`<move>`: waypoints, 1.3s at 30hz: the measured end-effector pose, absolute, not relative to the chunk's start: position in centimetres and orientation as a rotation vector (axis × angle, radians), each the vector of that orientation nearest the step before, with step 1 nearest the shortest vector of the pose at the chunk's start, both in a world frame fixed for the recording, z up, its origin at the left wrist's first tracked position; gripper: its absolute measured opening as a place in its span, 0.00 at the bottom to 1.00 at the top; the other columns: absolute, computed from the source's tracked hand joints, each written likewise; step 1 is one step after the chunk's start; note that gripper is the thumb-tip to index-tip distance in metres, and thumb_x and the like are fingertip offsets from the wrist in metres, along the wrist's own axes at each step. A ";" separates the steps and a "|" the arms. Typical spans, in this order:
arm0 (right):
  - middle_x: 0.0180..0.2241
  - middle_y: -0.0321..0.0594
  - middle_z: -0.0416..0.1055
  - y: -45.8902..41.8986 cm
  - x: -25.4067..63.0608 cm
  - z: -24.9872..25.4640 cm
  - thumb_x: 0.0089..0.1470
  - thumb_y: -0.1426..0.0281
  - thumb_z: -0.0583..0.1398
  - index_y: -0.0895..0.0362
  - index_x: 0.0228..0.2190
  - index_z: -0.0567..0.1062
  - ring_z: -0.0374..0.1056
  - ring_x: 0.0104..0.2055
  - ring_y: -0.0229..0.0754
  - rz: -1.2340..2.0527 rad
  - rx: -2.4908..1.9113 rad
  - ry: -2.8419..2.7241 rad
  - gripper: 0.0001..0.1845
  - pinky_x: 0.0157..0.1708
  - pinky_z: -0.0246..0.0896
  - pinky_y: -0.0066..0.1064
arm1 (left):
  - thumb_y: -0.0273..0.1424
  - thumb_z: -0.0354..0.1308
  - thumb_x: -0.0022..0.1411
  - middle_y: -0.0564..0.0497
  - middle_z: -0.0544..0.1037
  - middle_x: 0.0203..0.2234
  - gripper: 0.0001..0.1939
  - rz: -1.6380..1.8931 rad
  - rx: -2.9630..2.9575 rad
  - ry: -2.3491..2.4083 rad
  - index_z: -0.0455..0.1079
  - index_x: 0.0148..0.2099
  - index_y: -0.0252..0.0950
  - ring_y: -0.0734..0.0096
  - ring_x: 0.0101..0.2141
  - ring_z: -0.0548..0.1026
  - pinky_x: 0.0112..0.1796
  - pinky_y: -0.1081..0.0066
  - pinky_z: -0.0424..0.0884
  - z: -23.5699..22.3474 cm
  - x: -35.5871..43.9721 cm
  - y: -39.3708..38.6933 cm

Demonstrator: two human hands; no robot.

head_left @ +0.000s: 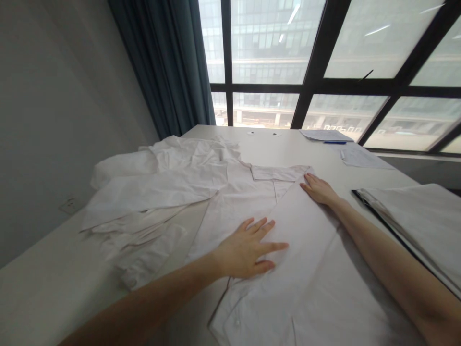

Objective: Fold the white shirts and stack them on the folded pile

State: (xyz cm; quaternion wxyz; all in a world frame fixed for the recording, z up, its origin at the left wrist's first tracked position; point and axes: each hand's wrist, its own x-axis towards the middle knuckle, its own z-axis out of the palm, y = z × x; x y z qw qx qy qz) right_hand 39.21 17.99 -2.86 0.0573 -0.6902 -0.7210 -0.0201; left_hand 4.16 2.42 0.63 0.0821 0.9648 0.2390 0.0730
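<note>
A white shirt lies spread flat on the white table, its collar toward the window. My left hand rests palm down on the shirt's middle, fingers spread and flat. My right hand lies flat near the collar on the shirt's right shoulder, fingers stretched out. One sleeve is folded across the body under both hands. Neither hand holds anything.
A heap of more white garments lies to the left. A folded white cloth on a dark board sits at the right. Papers and a blue pen lie by the window. A dark curtain hangs at the back left.
</note>
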 end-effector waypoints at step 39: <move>0.62 0.55 0.60 11.6 37.8 -2.8 0.64 0.59 0.44 0.65 0.59 0.64 0.56 0.63 0.52 -0.256 -1.850 -2.260 0.31 0.62 0.52 0.44 | 0.35 0.43 0.72 0.45 0.62 0.63 0.21 0.301 3.067 0.426 0.61 0.62 0.35 0.64 0.61 0.61 0.62 0.58 0.52 1.6 5.1 -0.3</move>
